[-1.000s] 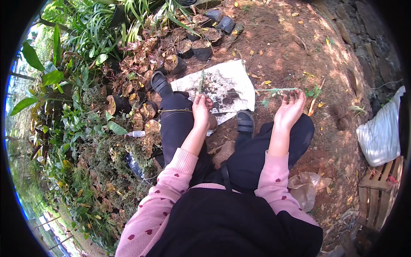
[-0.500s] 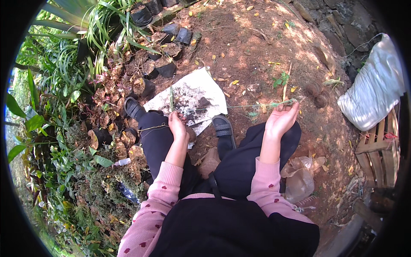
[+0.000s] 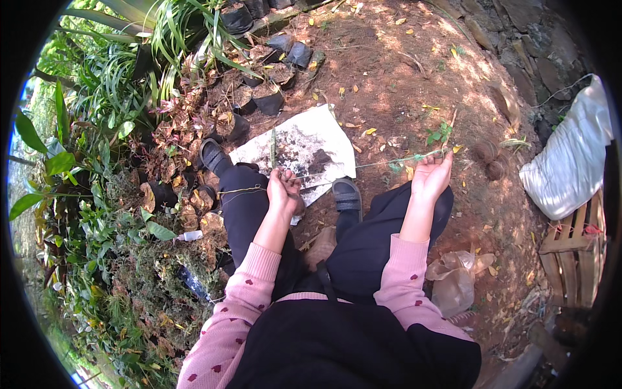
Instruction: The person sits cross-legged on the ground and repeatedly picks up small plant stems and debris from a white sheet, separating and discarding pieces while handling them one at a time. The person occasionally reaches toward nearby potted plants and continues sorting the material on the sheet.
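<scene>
A thin pale-green string point(image 3: 372, 164) runs taut between my two hands, in front of my knees. My left hand point(image 3: 284, 190) is closed on one end above my left knee, its fingers curled. From that hand a tan length of twine point(image 3: 241, 189) trails off to the left. A narrow green strip point(image 3: 273, 149), perhaps a leaf, stands just beyond its fingertips; whether the hand holds it is unclear. Over my right knee, my right hand point(image 3: 430, 176) faces palm up and pinches the string's other end, where a greener, frayed part shows.
Between my feet and beyond lies a white sheet point(image 3: 332, 126) scattered with dark soil. Potted plants and black grow bags point(image 3: 269, 102) line the left. To the right are a brown coil point(image 3: 495, 167), a clear plastic bag point(image 3: 451, 285), a full white sack point(image 3: 565, 162) and a wooden crate point(image 3: 573, 249).
The view has shifted a little, so the ground and sheet sit further right and lower. My left hand has turned slightly, and my right fingers curl in more. The string stays stretched.
</scene>
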